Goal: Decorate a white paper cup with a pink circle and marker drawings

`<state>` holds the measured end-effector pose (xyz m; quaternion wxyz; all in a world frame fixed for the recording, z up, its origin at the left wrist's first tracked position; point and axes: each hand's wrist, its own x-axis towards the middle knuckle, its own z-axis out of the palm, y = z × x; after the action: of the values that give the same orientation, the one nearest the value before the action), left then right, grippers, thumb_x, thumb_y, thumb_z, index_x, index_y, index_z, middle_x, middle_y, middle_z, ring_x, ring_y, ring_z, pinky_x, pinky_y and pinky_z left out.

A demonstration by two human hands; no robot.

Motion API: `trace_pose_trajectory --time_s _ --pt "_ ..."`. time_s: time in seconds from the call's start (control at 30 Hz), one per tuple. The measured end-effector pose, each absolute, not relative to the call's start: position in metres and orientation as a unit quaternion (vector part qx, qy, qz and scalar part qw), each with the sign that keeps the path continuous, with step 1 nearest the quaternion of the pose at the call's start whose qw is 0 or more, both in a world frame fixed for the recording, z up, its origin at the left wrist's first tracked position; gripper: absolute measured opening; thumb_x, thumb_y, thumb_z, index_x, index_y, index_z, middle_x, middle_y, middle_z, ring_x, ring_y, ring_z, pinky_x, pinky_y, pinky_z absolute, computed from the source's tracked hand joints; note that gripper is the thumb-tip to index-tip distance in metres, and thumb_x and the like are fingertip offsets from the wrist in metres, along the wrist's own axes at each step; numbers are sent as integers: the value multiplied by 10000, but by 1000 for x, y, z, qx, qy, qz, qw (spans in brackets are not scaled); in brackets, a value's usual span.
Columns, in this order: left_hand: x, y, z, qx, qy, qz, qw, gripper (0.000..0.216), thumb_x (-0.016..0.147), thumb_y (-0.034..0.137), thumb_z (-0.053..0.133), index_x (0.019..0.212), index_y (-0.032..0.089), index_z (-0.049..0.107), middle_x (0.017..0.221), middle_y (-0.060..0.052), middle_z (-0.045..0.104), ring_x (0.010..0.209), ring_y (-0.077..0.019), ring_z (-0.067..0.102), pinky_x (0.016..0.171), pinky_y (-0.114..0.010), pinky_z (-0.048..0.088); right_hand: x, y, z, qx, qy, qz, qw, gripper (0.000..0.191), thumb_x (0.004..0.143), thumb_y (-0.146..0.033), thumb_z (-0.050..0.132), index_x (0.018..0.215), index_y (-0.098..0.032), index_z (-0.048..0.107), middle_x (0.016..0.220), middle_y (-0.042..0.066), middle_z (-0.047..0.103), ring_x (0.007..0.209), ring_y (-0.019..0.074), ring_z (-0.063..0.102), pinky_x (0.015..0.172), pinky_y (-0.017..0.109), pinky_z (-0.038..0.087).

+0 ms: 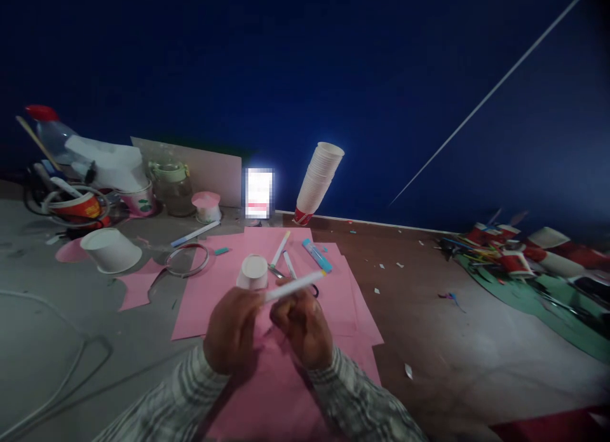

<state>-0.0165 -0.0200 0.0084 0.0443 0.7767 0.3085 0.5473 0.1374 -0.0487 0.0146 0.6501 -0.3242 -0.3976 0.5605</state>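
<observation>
Far to the left of the fingers, a white paper cup (pixel 111 249) is standing mouth down, and nearer to them a cut pink piece (pixel 140 284) is lying flat, with a thin ring (pixel 187 260) just beside it. The left hand (pixel 231 331) is pinching one end of a white marker (pixel 295 286), which is slanting up to the right above pink sheets (pixel 190 315). Just beyond these fingertips, a smaller white cup (pixel 252 272) is sitting on the sheets. The right hand (pixel 305 328) is bending its fingers inward under the marker; I cannot tell if they are gripping it. Beyond the right fingers, a tall cup stack (pixel 320 178) is leaning in the view, and nearer to them a blue tube (pixel 316 255) is resting on the sheets. Far to their right, a green mat (pixel 505 302) is carrying red cups and tools.
</observation>
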Motion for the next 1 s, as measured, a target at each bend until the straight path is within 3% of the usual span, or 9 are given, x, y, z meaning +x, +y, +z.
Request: trace_pose_trajectory --time_s 0.17,0.3,0.43,0.53,0.6,0.8,0.93,1.0 --pt "-51 23 1 635 477 607 -20 146 986 277 530 1034 216 654 918 -66 712 840 -226 671 802 -342 525 183 -17 -3 -516 -414 353 661 407 897 -549 657 1094 -193 668 634 -57 528 514 119 415 501 244 359" --pt "-67 51 -21 657 529 537 -20 229 990 319 455 983 212 657 885 -75 707 838 -237 661 817 -362 514 218 12 -25 -655 -495 114 559 311 935 -422 501 984 -182 692 829 50 677 704 185 583 657 310 493" --pt "-72 59 -42 696 573 430 -52 266 966 309 467 1014 195 703 873 -97 712 845 -270 651 834 -405 486 234 29 -37 -690 -518 60 502 255 879 -295 514 967 -171 718 964 121 711 896 260 617 868 419 507" --pt "-74 61 -51 726 578 367 -68 222 922 336 550 934 207 730 958 -117 714 920 -306 654 844 -436 480 238 35 -42 -713 -529 35 459 260 842 -222 545 1005 -159 739 1074 171 708 1106 331 585 1045 518 418" --pt "-74 62 -52 733 564 372 -72 206 910 331 559 880 214 725 1048 -129 707 1020 -328 649 896 -466 488 239 37 -45 -728 -529 28 435 288 826 -192 570 1055 -162 743 1116 188 702 1172 360 555 1083 553 375" --pt "-65 57 -35 703 510 492 -59 254 958 348 522 1023 183 703 1100 -133 689 1087 -321 643 1018 -512 484 244 40 -46 -736 -533 33 416 293 801 -166 589 1047 -138 744 1069 212 712 1138 389 573 1045 585 400" --pt "-52 37 -13 682 429 591 -34 220 935 311 599 1094 182 680 1087 -134 692 1060 -297 650 1009 -488 500 239 32 -25 -696 -553 58 454 351 940 -302 496 1186 -141 687 1050 143 728 962 279 648 882 427 529" --pt "-43 23 -3 681 378 625 45 246 921 312 648 1131 186 669 1104 -126 686 1071 -287 652 966 -448 527 228 20 -10 -623 -594 139 490 401 980 -410 498 1218 -142 678 933 87 735 809 226 655 751 346 547"
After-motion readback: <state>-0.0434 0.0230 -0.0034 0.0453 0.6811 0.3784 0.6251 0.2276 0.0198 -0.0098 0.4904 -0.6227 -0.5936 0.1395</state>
